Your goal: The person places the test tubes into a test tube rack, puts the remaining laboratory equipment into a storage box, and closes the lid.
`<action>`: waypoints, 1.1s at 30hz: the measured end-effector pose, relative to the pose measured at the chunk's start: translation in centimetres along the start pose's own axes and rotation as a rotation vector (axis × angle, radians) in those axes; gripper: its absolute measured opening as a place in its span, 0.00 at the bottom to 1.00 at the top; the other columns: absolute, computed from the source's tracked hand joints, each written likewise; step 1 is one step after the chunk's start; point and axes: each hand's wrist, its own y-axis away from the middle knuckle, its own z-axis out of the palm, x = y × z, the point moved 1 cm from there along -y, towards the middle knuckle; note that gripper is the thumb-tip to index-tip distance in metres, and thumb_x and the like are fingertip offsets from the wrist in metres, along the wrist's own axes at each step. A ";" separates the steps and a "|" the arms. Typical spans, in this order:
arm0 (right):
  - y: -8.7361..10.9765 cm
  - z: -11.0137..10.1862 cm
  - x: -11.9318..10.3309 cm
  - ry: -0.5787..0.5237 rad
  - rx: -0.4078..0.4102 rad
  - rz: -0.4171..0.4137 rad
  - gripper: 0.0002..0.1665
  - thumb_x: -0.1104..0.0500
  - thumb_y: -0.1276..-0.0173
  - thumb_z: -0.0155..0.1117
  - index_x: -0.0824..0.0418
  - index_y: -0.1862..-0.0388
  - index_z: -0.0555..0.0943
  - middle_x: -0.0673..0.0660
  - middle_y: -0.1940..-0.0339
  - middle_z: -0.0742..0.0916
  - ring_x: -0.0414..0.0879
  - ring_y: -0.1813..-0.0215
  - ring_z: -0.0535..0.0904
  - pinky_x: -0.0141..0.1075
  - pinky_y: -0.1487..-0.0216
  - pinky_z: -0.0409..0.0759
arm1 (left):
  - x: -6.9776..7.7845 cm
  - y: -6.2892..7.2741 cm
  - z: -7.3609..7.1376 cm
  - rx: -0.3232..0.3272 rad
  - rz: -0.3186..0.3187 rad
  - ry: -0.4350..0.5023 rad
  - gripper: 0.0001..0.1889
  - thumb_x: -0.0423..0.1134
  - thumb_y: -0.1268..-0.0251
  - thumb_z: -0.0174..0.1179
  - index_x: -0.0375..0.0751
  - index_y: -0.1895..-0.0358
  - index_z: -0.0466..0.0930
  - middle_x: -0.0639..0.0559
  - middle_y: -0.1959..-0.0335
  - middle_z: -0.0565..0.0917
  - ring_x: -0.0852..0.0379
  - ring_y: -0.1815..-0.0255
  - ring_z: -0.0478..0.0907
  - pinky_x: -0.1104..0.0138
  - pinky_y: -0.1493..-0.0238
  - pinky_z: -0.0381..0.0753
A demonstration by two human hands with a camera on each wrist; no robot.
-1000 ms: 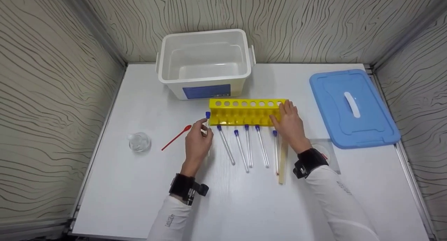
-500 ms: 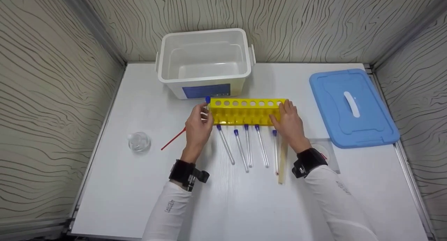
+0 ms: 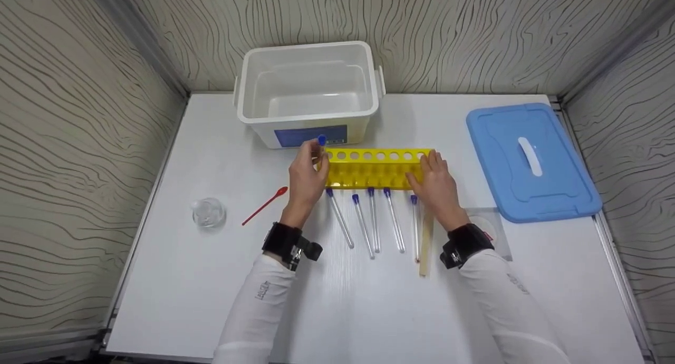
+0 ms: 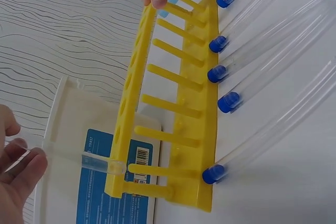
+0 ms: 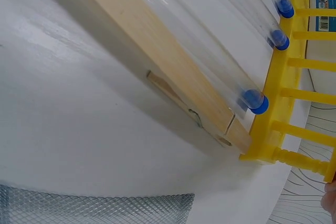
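Observation:
My left hand (image 3: 308,176) pinches a clear test tube (image 4: 94,162) with a blue cap, upright above the left end of the yellow test tube rack (image 3: 369,182). The tube's rounded bottom is right at the end hole of the rack's top bar in the left wrist view. At the rack's other end, my right hand (image 3: 440,191) grips the corner, its fingers over the top bar and thumb in front. Several blue-capped test tubes (image 3: 341,221) lie in front of the rack. Beside the rightmost one lies a wooden test tube clamp (image 5: 157,51) with a metal spring.
A white bin (image 3: 308,117) stands behind the rack, close to the left hand. Its blue lid (image 3: 559,190) lies at the right. Wire gauze (image 5: 105,208) lies near the right wrist. A red spoon (image 3: 266,206) and a small glass container (image 3: 209,213) are on the left.
My left hand has raised the test tube from in front of the rack's left end and brought it right, over the end hole. The right hand stays on the rack.

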 end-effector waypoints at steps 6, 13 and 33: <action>0.1 0.0 -0.1 0.000 0.034 -0.024 0.40 0.46 0.22 0.62 0.75 0.25 0.70 0.78 0.22 0.70 0.72 0.20 0.67 0.61 0.20 0.66 | 0.3 -1.0 -0.1 -0.008 0.064 -0.052 0.16 0.31 0.24 0.60 0.33 0.38 0.75 0.39 0.49 0.84 0.46 0.44 0.86 0.59 0.35 0.86; 0.2 -0.2 -0.3 0.010 0.039 -0.033 0.39 0.47 0.22 0.62 0.76 0.26 0.71 0.78 0.22 0.70 0.72 0.20 0.67 0.60 0.20 0.66 | 0.1 -1.6 0.2 -0.012 0.055 -0.037 0.15 0.31 0.24 0.59 0.33 0.39 0.75 0.37 0.48 0.84 0.45 0.44 0.85 0.58 0.35 0.86; 0.1 0.1 0.0 -0.014 0.057 -0.034 0.39 0.48 0.23 0.64 0.76 0.27 0.72 0.79 0.23 0.71 0.73 0.21 0.68 0.61 0.21 0.67 | -1.2 -2.2 1.6 -0.032 -0.063 0.007 0.14 0.33 0.23 0.59 0.36 0.40 0.75 0.40 0.45 0.85 0.45 0.39 0.85 0.54 0.31 0.84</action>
